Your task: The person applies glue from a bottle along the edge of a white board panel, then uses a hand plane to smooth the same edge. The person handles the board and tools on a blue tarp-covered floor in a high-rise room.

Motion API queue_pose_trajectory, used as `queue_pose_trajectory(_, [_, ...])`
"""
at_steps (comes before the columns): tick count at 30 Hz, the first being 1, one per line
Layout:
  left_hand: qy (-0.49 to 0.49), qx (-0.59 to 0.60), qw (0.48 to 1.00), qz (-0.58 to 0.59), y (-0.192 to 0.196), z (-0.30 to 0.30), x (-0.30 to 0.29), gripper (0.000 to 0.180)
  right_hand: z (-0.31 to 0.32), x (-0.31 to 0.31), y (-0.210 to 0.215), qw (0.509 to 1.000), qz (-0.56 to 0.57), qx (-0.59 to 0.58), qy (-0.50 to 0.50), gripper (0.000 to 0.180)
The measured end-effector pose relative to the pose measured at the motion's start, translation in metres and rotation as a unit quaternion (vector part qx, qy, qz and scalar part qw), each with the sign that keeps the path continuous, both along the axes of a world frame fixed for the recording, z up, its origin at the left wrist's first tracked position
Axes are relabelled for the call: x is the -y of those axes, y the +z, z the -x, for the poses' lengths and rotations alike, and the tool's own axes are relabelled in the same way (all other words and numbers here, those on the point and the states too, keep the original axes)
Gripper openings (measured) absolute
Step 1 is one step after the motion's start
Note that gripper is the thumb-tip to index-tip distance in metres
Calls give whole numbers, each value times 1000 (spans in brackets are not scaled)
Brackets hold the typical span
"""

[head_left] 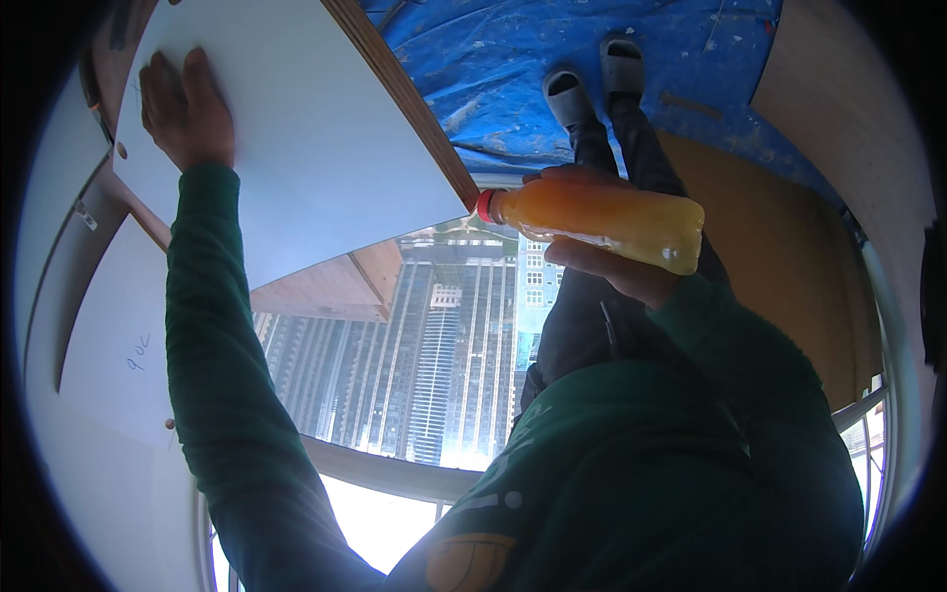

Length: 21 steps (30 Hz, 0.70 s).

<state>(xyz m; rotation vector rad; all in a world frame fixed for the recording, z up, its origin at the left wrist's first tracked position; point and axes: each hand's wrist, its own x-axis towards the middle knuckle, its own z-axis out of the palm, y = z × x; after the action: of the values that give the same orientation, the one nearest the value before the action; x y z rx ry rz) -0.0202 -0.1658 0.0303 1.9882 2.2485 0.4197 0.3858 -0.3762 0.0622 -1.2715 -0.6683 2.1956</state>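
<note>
My left hand [189, 118] lies on the white face of a board [296, 128], its fingers apart and holding nothing. The board has a brown layered edge that runs down to a corner near the middle of the view. My right hand [617, 268] is wrapped around a plastic bottle [602, 215] of orange-yellow contents. The bottle is tilted nearly on its side, its red cap [485, 205] pointing left at the board's corner. Whether the cap touches the edge I cannot tell. Part of the right fingers is hidden behind the bottle.
A blue sheet [473, 69] covers the floor under my grey slippers [621, 67]. A brown board [769, 266] lies at the right. Several white panels [118, 326] stand at the left. Below the board, a window [395, 365] shows tall buildings, with a wooden piece [335, 286] before it.
</note>
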Motion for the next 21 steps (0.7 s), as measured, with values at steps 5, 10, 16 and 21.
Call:
queue_pose_trajectory(5, [-11,-17,1000,-1,-1,3,-1,79,8,-8,0,999,-19,1,-34,63])
queue_pose_trajectory(10, [-3,-6,1000,-7,-1,0,-1,78,22,-12,-10,997,-61,16,-38,63])
queue_pose_trajectory(16, [-8,-11,1000,-17,-4,2,-2,76,42,-75,-20,986,-116,-37,-109,55])
queue_pose_trajectory(21, [-1,-2,1000,-22,-1,-1,-3,78,50,-121,-36,965,-238,-25,-105,37])
